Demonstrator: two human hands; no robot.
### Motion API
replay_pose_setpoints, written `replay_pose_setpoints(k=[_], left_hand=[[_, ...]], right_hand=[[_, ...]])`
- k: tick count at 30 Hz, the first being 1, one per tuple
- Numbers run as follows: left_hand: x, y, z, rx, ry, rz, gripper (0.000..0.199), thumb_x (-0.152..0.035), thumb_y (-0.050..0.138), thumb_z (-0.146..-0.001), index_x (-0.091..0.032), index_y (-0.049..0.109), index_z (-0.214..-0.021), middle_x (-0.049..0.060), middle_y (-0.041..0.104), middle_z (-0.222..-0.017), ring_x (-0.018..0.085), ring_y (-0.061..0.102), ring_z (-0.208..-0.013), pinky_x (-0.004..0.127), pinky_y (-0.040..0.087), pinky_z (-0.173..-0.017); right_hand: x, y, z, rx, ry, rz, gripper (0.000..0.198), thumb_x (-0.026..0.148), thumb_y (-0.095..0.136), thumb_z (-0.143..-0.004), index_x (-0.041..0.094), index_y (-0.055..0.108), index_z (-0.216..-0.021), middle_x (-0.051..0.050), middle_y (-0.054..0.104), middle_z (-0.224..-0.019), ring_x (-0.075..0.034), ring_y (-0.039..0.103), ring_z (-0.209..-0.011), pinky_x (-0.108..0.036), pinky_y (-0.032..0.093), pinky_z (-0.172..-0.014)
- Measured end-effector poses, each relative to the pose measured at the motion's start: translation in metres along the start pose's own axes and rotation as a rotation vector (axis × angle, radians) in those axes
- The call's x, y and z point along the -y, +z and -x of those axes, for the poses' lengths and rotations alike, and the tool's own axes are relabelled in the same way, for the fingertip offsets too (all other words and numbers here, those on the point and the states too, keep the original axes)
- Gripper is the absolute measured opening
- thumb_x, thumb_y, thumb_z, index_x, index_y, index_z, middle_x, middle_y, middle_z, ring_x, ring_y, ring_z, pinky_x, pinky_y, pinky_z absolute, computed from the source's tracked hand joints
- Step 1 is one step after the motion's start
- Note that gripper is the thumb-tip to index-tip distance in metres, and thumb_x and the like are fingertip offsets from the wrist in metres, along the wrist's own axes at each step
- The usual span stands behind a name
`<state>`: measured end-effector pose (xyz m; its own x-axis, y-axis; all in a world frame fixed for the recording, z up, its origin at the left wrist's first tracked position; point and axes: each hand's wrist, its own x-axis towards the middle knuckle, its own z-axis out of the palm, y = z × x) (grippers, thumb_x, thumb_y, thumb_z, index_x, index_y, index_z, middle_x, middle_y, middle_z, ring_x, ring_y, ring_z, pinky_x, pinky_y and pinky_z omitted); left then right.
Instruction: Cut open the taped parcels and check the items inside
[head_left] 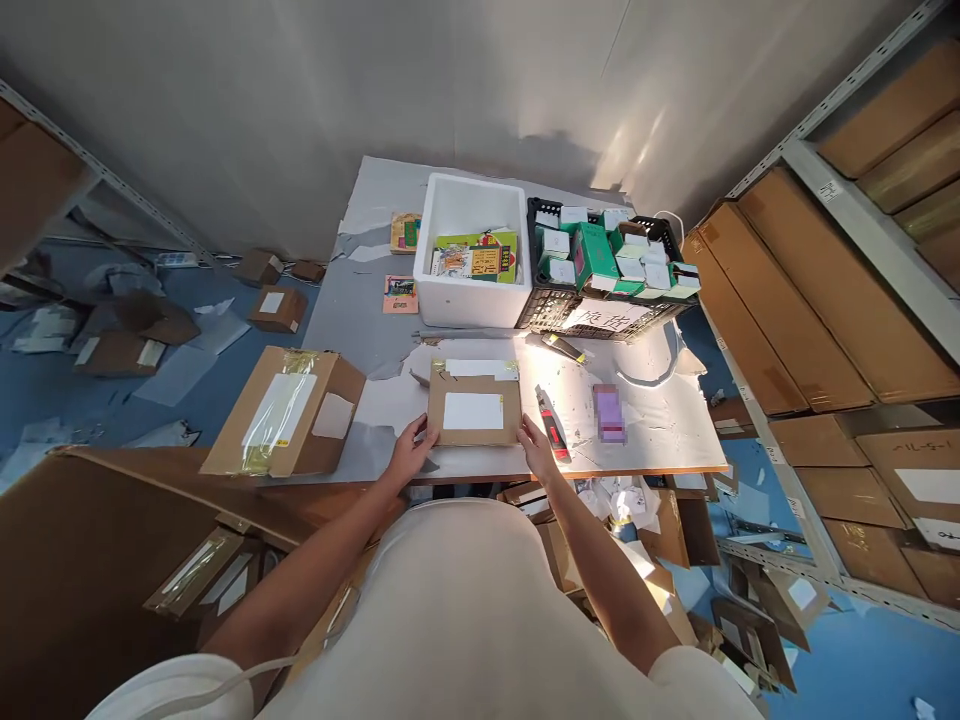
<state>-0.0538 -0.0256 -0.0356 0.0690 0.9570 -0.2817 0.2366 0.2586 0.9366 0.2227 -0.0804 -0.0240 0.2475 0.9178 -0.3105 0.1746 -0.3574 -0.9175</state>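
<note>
A small cardboard box (474,435) with a white label on top is at the table's front edge, between my two hands. My left hand (412,447) grips its lower left corner, with the thumb on the near side. At the lower right corner, my right hand (537,446) holds the box in the same way. Just right of that hand lies a red-and-grey box cutter (553,425). A yellow-and-black box cutter (563,347) is farther back. Farther right is a purple rectangular item (609,413), blurred in the picture.
A larger labelled carton (289,412) stands at the table's left corner. Behind are a white foam box (472,308) containing booklets and a black crate (538,312) of small green and white boxes. Cartons fill the right shelf (832,230); opened boxes litter the blue floor (885,660).
</note>
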Motion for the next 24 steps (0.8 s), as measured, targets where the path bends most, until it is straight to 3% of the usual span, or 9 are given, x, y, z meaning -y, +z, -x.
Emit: replay_pose_setpoints(k=[5, 9, 14, 18, 22, 24], left_hand=[[0.019, -0.016, 0.009, 0.067, -0.023, -0.163, 0.091, -0.041, 0.08, -0.052, -0.015, 0.048, -0.133, 0.018, 0.047, -0.14, 0.035, 0.045, -0.129, 0.049, 0.039, -0.105], [0.026, -0.014, 0.0, 0.088, -0.048, -0.196, 0.079, -0.032, 0.077, -0.053, -0.014, 0.054, -0.126, 0.017, 0.055, -0.132, 0.036, 0.051, -0.123, 0.051, 0.04, -0.103], [0.029, 0.003, -0.005, 0.125, -0.062, -0.106, 0.064, -0.031, 0.07, -0.062, -0.02, 0.055, -0.123, 0.009, 0.065, -0.119, 0.027, 0.061, -0.108, 0.043, 0.05, -0.093], [0.023, 0.004, 0.0, 0.088, -0.033, -0.117, 0.057, -0.037, 0.064, -0.069, -0.02, 0.055, -0.122, 0.009, 0.063, -0.12, 0.025, 0.061, -0.105, 0.039, 0.052, -0.085], [-0.004, -0.004, 0.01, 0.001, 0.102, -0.204, 0.047, -0.047, 0.057, -0.077, -0.018, 0.058, -0.114, 0.01, 0.061, -0.107, 0.022, 0.061, -0.092, 0.038, 0.054, -0.077], [-0.024, -0.005, 0.015, -0.073, 0.15, -0.213, 0.048, -0.049, 0.06, -0.075, -0.018, 0.057, -0.112, 0.009, 0.059, -0.106, 0.022, 0.06, -0.095, 0.037, 0.053, -0.078]], right_hand=[[-0.029, -0.009, 0.014, -0.001, 0.093, -0.028, 0.069, 0.03, 0.057, -0.073, 0.022, 0.042, -0.14, -0.012, 0.044, -0.144, -0.026, 0.044, -0.131, -0.045, 0.038, -0.105], [-0.03, -0.009, 0.008, 0.04, 0.135, 0.035, 0.085, 0.025, 0.064, -0.066, 0.025, 0.032, -0.144, -0.014, 0.037, -0.148, -0.027, 0.04, -0.134, -0.048, 0.036, -0.105], [-0.014, 0.004, -0.001, 0.116, 0.045, 0.056, 0.072, 0.025, 0.059, -0.071, 0.026, 0.039, -0.14, -0.01, 0.053, -0.134, -0.024, 0.054, -0.118, -0.046, 0.044, -0.097], [0.002, 0.005, 0.003, 0.068, -0.05, 0.11, 0.053, 0.029, 0.052, -0.078, 0.024, 0.049, -0.131, -0.009, 0.06, -0.123, -0.021, 0.059, -0.104, -0.04, 0.046, -0.093], [0.038, -0.008, 0.006, -0.005, -0.147, 0.235, 0.04, 0.042, 0.048, -0.084, 0.02, 0.059, -0.116, -0.01, 0.064, -0.109, -0.021, 0.058, -0.094, -0.034, 0.049, -0.079], [0.062, -0.014, 0.006, -0.044, -0.148, 0.349, 0.043, 0.049, 0.043, -0.087, 0.019, 0.061, -0.112, -0.008, 0.065, -0.098, -0.02, 0.059, -0.082, -0.032, 0.048, -0.071]])
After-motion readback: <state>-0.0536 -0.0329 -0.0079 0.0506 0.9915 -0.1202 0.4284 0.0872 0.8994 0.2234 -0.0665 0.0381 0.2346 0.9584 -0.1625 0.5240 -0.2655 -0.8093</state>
